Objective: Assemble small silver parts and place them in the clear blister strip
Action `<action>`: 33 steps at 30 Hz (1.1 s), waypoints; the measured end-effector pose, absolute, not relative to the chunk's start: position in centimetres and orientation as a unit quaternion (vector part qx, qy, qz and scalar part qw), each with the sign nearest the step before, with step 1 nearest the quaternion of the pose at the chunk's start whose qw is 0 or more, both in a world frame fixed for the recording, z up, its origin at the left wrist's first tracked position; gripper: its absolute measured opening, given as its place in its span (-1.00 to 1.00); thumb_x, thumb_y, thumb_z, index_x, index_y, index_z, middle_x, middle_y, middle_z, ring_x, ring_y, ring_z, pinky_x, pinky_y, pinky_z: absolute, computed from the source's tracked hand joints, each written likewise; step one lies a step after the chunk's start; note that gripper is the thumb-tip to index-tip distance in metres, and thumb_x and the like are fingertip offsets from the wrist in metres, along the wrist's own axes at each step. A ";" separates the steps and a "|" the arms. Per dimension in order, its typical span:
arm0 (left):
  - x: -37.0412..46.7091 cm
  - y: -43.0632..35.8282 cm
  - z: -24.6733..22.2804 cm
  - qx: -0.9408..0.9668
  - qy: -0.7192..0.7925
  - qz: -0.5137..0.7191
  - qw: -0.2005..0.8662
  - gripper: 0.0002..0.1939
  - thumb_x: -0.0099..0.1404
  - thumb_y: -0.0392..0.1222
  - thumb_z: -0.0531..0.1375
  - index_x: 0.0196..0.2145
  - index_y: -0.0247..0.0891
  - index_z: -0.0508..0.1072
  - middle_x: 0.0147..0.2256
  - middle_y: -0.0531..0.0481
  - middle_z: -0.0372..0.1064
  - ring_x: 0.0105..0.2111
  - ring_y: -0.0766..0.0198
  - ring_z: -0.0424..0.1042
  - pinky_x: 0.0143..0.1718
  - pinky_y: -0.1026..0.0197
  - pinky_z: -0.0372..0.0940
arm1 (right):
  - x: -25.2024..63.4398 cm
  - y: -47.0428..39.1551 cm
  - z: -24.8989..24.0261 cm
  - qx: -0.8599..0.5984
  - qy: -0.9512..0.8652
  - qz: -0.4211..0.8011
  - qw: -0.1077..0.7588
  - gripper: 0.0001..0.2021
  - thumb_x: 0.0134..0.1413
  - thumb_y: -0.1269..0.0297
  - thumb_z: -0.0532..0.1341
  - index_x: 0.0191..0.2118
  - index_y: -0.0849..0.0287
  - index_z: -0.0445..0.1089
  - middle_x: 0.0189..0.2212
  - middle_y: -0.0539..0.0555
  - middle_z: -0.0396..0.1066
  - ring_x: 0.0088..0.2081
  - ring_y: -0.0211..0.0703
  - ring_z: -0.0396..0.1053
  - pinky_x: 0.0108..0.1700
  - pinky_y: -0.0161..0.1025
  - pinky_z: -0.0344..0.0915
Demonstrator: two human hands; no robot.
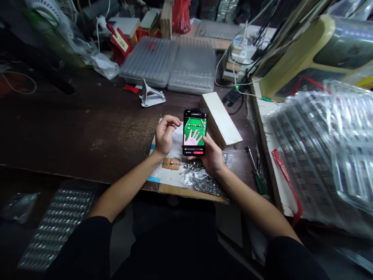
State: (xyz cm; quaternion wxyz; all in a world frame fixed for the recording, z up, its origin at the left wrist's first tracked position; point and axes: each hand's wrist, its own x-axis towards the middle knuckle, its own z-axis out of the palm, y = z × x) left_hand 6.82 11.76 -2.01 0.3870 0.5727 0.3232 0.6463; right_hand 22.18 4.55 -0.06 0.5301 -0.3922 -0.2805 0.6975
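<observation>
A phone (194, 133) is held upright over the work board, its lit screen showing a green pool table and a hand. My right hand (213, 154) is closed round the phone's lower right side, thumb at the screen's edge. Just left of the phone is my left hand (166, 135), its fingers curled inward and parted from the thumb, with nothing visible between them. Below lies a white sheet (175, 179) with a small brown block (171, 163) and a plastic bag of small shiny metal parts (201, 179).
A long white block (222, 119) lies right of the phone. Behind are a grey stand (152, 98) and clear plastic trays (190, 66). A green-handled screwdriver (258, 182) lies at the right, beside stacked clear trays (309, 155). Cables cross the back right.
</observation>
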 end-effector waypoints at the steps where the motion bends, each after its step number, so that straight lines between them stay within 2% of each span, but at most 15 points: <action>1: 6.8 11.8 -2.1 0.573 0.324 0.645 0.388 -0.91 0.19 -0.32 0.13 -0.40 -0.21 0.43 -0.36 0.01 0.41 -0.30 0.25 0.41 -0.21 0.17 0.31 | 22.2 4.5 -0.1 -0.393 -0.282 0.697 0.529 -0.41 -0.04 0.01 0.29 0.15 0.01 0.33 0.03 0.09 0.48 -0.09 0.08 0.48 -0.37 -0.10 0.53; 5: 6.8 11.8 -2.2 0.570 0.328 0.645 0.390 -0.91 0.21 -0.30 0.13 -0.37 -0.20 0.44 -0.35 0.01 0.42 -0.30 0.27 0.41 -0.22 0.18 0.30 | 22.3 4.5 -0.1 -0.392 -0.285 0.698 0.527 -0.41 -0.02 0.00 0.28 0.16 0.00 0.32 0.03 0.09 0.48 -0.11 0.06 0.49 -0.38 -0.12 0.53; 12: 6.9 11.5 -2.1 0.568 0.344 0.634 0.397 -0.92 0.22 -0.27 0.14 -0.37 -0.20 0.44 -0.33 0.00 0.42 -0.27 0.25 0.42 -0.19 0.16 0.30 | 22.3 4.4 -0.1 -0.401 -0.291 0.690 0.527 -0.40 0.01 0.00 0.28 0.20 -0.04 0.30 0.03 0.08 0.49 -0.18 0.03 0.50 -0.52 -0.21 0.46; 24: 7.0 11.5 -2.3 0.570 0.350 0.624 0.404 -0.93 0.25 -0.22 0.15 -0.34 -0.21 0.44 -0.33 0.00 0.41 -0.29 0.25 0.39 -0.20 0.17 0.30 | 22.3 4.4 0.0 -0.400 -0.291 0.693 0.524 -0.40 -0.01 0.01 0.28 0.19 -0.03 0.32 0.04 0.09 0.48 -0.16 0.05 0.51 -0.47 -0.17 0.49; 33: 7.1 11.6 -2.7 0.577 0.342 0.621 0.405 -0.89 0.31 -0.14 0.19 -0.23 -0.18 0.43 -0.29 -0.01 0.40 -0.30 0.27 0.41 -0.23 0.19 0.34 | 22.3 4.5 -0.2 -0.393 -0.286 0.698 0.526 -0.36 -0.05 0.08 0.26 0.22 -0.05 0.28 0.02 0.08 0.50 -0.16 0.05 0.51 -0.44 -0.14 0.51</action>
